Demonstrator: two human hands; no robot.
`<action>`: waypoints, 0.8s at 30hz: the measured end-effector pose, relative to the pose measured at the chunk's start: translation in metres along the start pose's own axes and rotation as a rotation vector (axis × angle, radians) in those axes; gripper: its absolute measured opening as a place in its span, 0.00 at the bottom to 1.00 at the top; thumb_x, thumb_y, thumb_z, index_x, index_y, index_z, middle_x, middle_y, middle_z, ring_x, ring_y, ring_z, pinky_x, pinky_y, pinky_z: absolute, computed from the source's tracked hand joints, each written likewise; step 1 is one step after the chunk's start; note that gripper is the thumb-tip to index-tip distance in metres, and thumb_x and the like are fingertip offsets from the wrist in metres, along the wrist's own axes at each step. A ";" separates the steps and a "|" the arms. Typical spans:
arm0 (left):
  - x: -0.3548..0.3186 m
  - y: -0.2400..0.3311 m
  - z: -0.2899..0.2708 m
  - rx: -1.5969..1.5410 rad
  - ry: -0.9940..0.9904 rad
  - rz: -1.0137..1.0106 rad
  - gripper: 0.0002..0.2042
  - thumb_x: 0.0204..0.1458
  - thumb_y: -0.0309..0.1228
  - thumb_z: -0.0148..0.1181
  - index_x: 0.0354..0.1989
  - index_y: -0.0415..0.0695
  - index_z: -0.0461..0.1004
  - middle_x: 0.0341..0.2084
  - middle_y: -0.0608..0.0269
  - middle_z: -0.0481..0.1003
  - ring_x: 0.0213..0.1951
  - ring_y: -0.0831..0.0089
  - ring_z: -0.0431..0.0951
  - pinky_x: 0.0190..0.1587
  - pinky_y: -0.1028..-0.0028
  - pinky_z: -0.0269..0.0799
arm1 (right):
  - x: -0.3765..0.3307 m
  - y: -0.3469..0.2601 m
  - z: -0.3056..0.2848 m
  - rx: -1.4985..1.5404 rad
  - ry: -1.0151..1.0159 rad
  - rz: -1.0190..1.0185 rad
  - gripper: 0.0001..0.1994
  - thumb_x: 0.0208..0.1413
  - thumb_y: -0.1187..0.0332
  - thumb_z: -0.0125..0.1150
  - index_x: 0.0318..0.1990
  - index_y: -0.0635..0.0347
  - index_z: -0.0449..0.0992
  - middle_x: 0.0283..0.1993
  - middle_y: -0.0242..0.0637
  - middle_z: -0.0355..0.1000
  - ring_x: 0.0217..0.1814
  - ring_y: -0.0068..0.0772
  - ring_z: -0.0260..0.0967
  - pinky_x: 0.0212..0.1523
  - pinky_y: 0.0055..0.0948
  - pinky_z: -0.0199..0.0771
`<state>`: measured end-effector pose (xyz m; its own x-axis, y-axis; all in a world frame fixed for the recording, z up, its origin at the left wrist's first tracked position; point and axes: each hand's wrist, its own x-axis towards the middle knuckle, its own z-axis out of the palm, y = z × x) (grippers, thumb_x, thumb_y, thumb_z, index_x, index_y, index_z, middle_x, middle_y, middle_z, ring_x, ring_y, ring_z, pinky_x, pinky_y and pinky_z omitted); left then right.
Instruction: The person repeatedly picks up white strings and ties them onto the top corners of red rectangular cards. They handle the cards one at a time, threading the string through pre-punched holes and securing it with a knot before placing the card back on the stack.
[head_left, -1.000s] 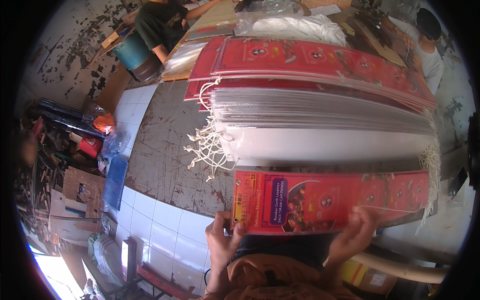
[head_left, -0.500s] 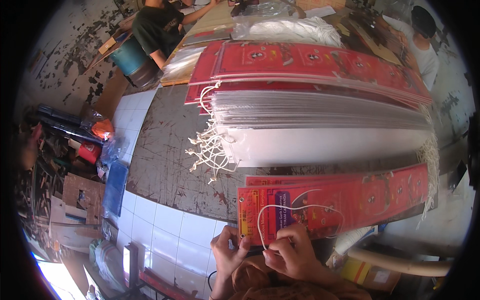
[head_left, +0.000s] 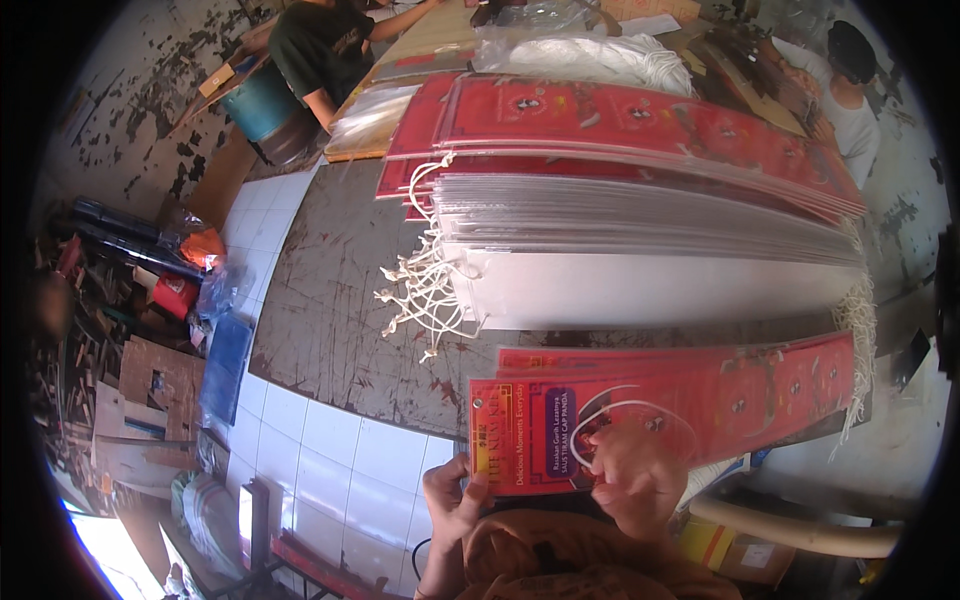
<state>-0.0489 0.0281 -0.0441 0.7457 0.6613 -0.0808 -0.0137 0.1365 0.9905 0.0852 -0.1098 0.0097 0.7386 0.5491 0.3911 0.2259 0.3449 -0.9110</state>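
Bare worktop (head_left: pixel 330 300) lies open at left; the fanned bag stack (head_left: pixel 640 240) and cord handles (head_left: pixel 425 290) block ahead.

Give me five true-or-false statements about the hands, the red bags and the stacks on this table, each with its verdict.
1. The left hand grips the near corner of a red bag. True.
2. The right hand rests on the floor. False: it is on the red bag, at the white cord loop.
3. A tall stack of flat bags lies beyond the red bag, white cords hanging off its left end. True.
4. The table is bright blue. False: it is dark and worn.
5. Nobody else is in view. False: a person in a dark shirt sits at the far left, another at the far right.
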 end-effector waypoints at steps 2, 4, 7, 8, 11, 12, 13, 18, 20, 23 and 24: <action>0.001 -0.006 -0.005 -0.120 -0.045 0.028 0.18 0.52 0.41 0.51 0.24 0.35 0.70 0.15 0.63 0.71 0.16 0.81 0.68 0.20 0.83 0.61 | 0.009 -0.011 0.003 -0.119 -0.108 0.113 0.06 0.45 0.79 0.60 0.28 0.61 0.68 0.29 0.38 0.67 0.31 0.28 0.68 0.31 0.25 0.69; 0.004 -0.008 -0.006 -0.289 -0.021 -0.036 0.21 0.52 0.45 0.50 0.25 0.35 0.70 0.16 0.61 0.71 0.18 0.81 0.68 0.22 0.84 0.60 | 0.021 -0.015 0.012 -0.316 -0.228 0.049 0.08 0.45 0.80 0.58 0.34 0.61 0.69 0.34 0.40 0.67 0.32 0.30 0.69 0.28 0.23 0.69; 0.006 -0.014 -0.013 -0.393 0.002 -0.146 0.19 0.54 0.43 0.49 0.27 0.35 0.70 0.20 0.61 0.72 0.23 0.82 0.69 0.25 0.85 0.59 | 0.021 -0.009 0.014 -0.413 -0.414 -0.012 0.16 0.44 0.83 0.55 0.43 0.60 0.70 0.37 0.39 0.68 0.33 0.33 0.70 0.28 0.27 0.72; 0.006 -0.013 -0.014 -0.348 -0.001 -0.178 0.17 0.55 0.41 0.49 0.28 0.35 0.70 0.21 0.61 0.72 0.23 0.82 0.69 0.26 0.85 0.59 | 0.021 -0.008 0.016 -0.427 -0.469 -0.013 0.17 0.44 0.83 0.55 0.44 0.60 0.70 0.37 0.38 0.68 0.34 0.33 0.70 0.28 0.27 0.72; 0.007 -0.014 -0.019 -0.380 -0.074 -0.184 0.10 0.55 0.31 0.50 0.31 0.35 0.70 0.23 0.61 0.73 0.21 0.83 0.68 0.23 0.85 0.60 | 0.020 -0.002 0.020 -0.514 -0.534 -0.048 0.19 0.42 0.79 0.57 0.46 0.60 0.69 0.37 0.34 0.68 0.32 0.30 0.69 0.23 0.25 0.71; 0.007 -0.011 -0.018 -0.404 -0.082 -0.193 0.09 0.54 0.30 0.51 0.31 0.34 0.70 0.23 0.61 0.73 0.20 0.83 0.68 0.22 0.85 0.61 | 0.018 0.000 0.021 -0.531 -0.538 -0.038 0.19 0.42 0.78 0.58 0.46 0.59 0.69 0.36 0.33 0.68 0.32 0.29 0.69 0.22 0.24 0.70; 0.007 -0.009 -0.018 -0.427 -0.090 -0.202 0.08 0.54 0.29 0.52 0.32 0.34 0.70 0.23 0.60 0.73 0.20 0.83 0.68 0.21 0.85 0.61 | 0.017 0.002 0.022 -0.548 -0.541 -0.028 0.19 0.42 0.77 0.58 0.46 0.59 0.70 0.36 0.33 0.68 0.32 0.28 0.68 0.20 0.23 0.70; 0.006 -0.016 -0.021 -0.469 -0.116 -0.162 0.07 0.51 0.25 0.54 0.35 0.33 0.70 0.23 0.59 0.74 0.17 0.82 0.68 0.20 0.85 0.63 | 0.019 0.001 0.030 -0.712 -0.564 -0.066 0.14 0.41 0.74 0.63 0.38 0.58 0.73 0.32 0.30 0.67 0.30 0.25 0.67 0.19 0.21 0.67; 0.005 -0.016 -0.023 -0.461 -0.113 -0.184 0.07 0.50 0.24 0.54 0.35 0.32 0.70 0.23 0.58 0.74 0.17 0.82 0.68 0.20 0.85 0.63 | 0.018 0.001 0.032 -0.760 -0.554 -0.069 0.12 0.40 0.73 0.64 0.36 0.57 0.75 0.31 0.29 0.67 0.29 0.24 0.67 0.20 0.21 0.68; 0.003 -0.014 -0.024 -0.436 -0.085 -0.233 0.07 0.49 0.22 0.54 0.35 0.32 0.71 0.22 0.59 0.74 0.17 0.82 0.68 0.20 0.85 0.64 | 0.016 0.008 0.033 -0.782 -0.554 -0.149 0.13 0.37 0.73 0.63 0.35 0.58 0.73 0.30 0.29 0.64 0.30 0.24 0.65 0.19 0.20 0.66; 0.003 -0.015 -0.026 -0.432 -0.079 -0.243 0.07 0.48 0.22 0.54 0.35 0.32 0.71 0.22 0.59 0.74 0.17 0.82 0.69 0.20 0.85 0.64 | 0.016 0.009 0.033 -0.775 -0.566 -0.166 0.14 0.35 0.73 0.61 0.35 0.59 0.71 0.31 0.30 0.62 0.31 0.24 0.64 0.19 0.20 0.66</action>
<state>-0.0637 0.0468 -0.0619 0.8093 0.5175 -0.2781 -0.0959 0.5834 0.8065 0.0775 -0.0730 0.0121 0.2908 0.8932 0.3429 0.8046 -0.0344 -0.5928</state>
